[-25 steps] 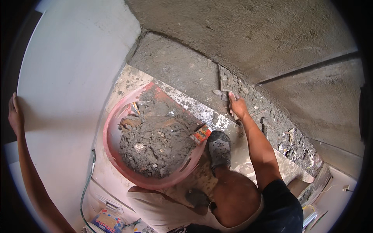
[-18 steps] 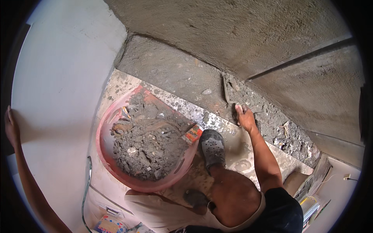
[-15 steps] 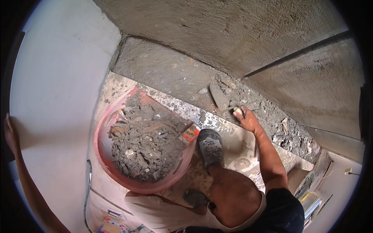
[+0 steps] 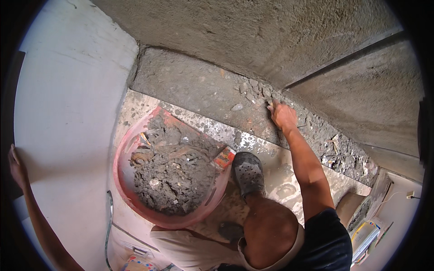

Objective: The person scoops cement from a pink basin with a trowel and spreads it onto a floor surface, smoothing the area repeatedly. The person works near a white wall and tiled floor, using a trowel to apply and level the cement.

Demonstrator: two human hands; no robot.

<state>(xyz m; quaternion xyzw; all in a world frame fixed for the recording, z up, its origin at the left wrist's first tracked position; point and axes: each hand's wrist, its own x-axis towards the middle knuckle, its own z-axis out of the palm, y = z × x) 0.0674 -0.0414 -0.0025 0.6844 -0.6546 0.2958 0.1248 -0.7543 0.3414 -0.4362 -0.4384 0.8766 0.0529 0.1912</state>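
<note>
At far left, the left hand lies against the edge of the white wall, its fingers extended and holding nothing. A green hose runs down at the wall's foot, with part of a patterned bag at the lower edge.

Next comes the pink tub, on the spattered floor. Grey mix fills much of it, lumpy and heaped, with pale bits among it. An orange-and-white scrap sticks up at its left side. At the right side a red packet leans at the rim, just beside the shoe.

Beyond lies the grey strip, along the foot of the rough wall. Over it the right hand is clamped on the trowel; only a little of the tool shows, and how its blade lies cannot be told. Loose lumps lie just ahead of the fingers.

Rubble covers the strip's right end. Near it stands a brown curved thing, its kind unclear, and a yellow-edged object.
</note>
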